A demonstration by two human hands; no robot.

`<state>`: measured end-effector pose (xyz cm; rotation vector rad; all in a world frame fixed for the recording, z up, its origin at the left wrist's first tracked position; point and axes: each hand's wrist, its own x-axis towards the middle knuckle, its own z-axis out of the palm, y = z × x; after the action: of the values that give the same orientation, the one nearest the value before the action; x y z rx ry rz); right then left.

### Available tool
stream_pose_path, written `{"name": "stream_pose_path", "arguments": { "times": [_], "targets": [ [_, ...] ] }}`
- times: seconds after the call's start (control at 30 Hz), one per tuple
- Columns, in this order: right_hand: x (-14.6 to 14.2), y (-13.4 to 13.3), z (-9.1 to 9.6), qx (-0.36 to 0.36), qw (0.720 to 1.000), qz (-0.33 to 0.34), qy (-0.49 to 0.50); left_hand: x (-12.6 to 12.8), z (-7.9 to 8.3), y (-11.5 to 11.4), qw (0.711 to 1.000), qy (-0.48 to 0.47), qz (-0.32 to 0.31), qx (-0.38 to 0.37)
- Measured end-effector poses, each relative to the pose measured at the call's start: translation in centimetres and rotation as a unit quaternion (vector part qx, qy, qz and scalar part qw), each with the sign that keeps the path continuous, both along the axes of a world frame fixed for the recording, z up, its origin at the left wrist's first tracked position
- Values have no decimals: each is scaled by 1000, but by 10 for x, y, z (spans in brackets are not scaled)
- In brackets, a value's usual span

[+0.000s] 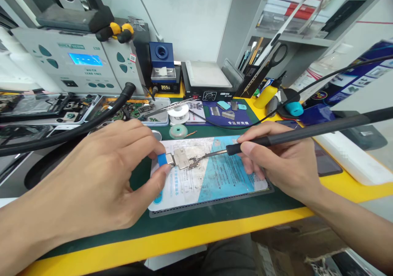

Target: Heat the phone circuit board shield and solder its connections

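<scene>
My left hand [123, 178] reaches in from the left, thumb and forefinger pinched on a blue-ended metal connector piece [162, 159]. This piece adjoins a flat silver metal plate [181, 158] and a small circuit board [194, 162] at its right end. My right hand [276, 161] grips the black handle of a soldering iron [251, 143] like a pen. Its slim metal tip points left and meets or nearly meets the small board; exact contact is too small to tell. Beneath lies a stained blue-and-white printed sheet [221, 186].
A grey hot-air station [92, 75] stands back left, its black hose [113, 108] crossing above my left hand. Behind the sheet are a solder spool [179, 113], a tray of circuit boards [123, 108] and a black heating plate unit [208, 84]. A thin black cable [276, 109] runs right.
</scene>
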<state>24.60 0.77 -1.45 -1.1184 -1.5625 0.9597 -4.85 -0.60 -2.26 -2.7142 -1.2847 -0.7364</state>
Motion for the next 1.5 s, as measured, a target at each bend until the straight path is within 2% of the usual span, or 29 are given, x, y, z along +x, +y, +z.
{"name": "stream_pose_path", "arguments": {
  "times": [0.47, 1.3, 1.5],
  "targets": [
    [-1, 0, 3, 0, 1000, 2, 9, 0, 1, -1, 1000, 17, -4, -8],
    [7, 2, -7, -9, 1000, 19, 12, -1, -2, 0, 1000, 9, 1, 12],
    [3, 2, -2, 16, 1000, 20, 6, 1, -2, -1, 1000, -6, 4, 8]
  ]
}}
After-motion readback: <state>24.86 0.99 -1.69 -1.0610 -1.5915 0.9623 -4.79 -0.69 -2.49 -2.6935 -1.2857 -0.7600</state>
